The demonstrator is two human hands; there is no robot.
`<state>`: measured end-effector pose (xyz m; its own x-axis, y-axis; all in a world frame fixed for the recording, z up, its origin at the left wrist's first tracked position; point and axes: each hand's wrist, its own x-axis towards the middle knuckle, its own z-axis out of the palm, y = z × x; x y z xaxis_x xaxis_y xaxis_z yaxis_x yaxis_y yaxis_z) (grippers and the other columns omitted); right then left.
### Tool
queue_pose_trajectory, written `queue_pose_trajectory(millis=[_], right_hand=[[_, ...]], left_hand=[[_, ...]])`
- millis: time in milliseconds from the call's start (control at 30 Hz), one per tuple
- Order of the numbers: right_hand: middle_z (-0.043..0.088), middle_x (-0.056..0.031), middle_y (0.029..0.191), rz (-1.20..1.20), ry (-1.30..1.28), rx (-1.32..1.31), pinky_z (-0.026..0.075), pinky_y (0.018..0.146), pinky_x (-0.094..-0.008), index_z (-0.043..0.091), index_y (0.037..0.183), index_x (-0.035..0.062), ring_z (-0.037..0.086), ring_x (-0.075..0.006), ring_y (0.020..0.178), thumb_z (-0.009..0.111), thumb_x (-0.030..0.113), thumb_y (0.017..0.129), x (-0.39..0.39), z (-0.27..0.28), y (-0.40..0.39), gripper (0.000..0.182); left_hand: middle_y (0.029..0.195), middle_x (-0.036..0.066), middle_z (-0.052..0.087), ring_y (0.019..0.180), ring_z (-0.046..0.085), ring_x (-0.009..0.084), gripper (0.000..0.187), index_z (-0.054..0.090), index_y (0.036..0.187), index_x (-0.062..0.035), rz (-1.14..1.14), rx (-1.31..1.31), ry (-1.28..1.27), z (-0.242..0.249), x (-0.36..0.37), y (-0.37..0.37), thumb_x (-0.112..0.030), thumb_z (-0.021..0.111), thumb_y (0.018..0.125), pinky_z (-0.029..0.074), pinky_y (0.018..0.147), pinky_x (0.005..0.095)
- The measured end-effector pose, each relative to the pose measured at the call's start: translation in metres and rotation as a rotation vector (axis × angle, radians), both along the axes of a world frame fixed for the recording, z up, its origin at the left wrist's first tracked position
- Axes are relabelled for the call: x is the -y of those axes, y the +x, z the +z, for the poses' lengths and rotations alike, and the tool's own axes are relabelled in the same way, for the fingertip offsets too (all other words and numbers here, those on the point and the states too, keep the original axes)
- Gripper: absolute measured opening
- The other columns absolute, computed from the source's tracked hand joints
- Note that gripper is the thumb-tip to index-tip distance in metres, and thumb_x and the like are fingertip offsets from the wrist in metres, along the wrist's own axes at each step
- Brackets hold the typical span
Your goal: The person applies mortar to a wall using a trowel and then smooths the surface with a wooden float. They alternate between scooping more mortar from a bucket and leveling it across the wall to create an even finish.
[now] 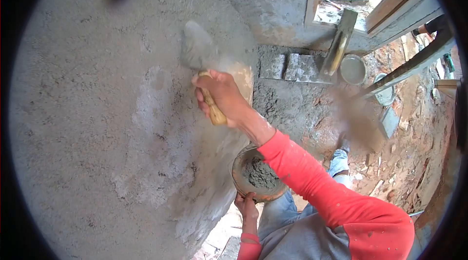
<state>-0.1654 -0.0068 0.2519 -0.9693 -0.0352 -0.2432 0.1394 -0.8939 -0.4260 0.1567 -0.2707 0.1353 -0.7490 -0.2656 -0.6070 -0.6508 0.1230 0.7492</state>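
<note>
My right hand [222,94] is closed round the wooden handle of a trowel [199,48]. The trowel's blade lies against the grey plastered wall [83,114], blurred where it meets the wet mortar. Lower down, my left hand [247,206] grips the rim of a round bowl [237,172] from below, close to my body. Inside the bowl sits a heap of wet grey mortar [262,173]. My right forearm passes over the bowl and hides part of its upper right side.
A long plastering float [339,40] with a handle leans at the corner beside mortar-smeared blocks [302,67]. Near it stand a round bucket [353,69] and another container [385,90]. A slanted wooden pole [409,65] crosses the right side over debris-strewn ground [395,162].
</note>
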Motion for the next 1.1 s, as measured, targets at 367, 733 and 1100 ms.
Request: queue_pose_trajectory(millis=[367, 733, 1100], right_hand=[[0.066, -0.0052, 0.077, -0.896, 0.663, 0.257, 0.048, 0.042, -0.0281, 0.066, 0.098, 0.0012, 0.06, -0.0124, 0.05, 0.066, 0.015, 0.1, -0.14, 0.01, 0.054, 0.014], [0.066, -0.0091, 0.073, -0.44, 1.147, 0.114, 0.054, 0.063, -0.0402, 0.069, 0.096, 0.004, 0.067, -0.0215, 0.068, 0.073, 0.02, 0.093, -0.034, -0.109, 0.013, 0.017], [0.062, -0.0032, 0.068, -0.33, 0.516, 0.101, 0.045, 0.046, -0.0344, 0.061, 0.098, 0.0046, 0.057, -0.0138, 0.052, 0.068, 0.009, 0.098, -0.014, -0.168, -0.119, 0.008]], left_hand=[[0.123, 0.007, 0.073, 0.112, 0.066, 0.0186, 0.051, 0.069, 0.129, 0.003, 0.028, 0.004, 0.086, 0.019, -0.015, 0.01, 0.004, 0.066, 0.078, 0.05, 0.102, 0.0311], [0.113, 0.005, 0.075, 0.102, 0.067, 0.0163, 0.041, 0.073, 0.119, 0.0028, 0.044, 0.044, 0.066, -0.003, -0.003, 0.01, 0.004, 0.067, 0.079, 0.053, 0.097, 0.0313], [0.116, 0.005, 0.074, 0.102, 0.066, 0.0154, 0.038, 0.071, 0.117, -0.0002, 0.07, 0.089, 0.046, -0.017, 0.018, 0.017, 0.003, 0.068, 0.079, 0.05, 0.098, 0.031]])
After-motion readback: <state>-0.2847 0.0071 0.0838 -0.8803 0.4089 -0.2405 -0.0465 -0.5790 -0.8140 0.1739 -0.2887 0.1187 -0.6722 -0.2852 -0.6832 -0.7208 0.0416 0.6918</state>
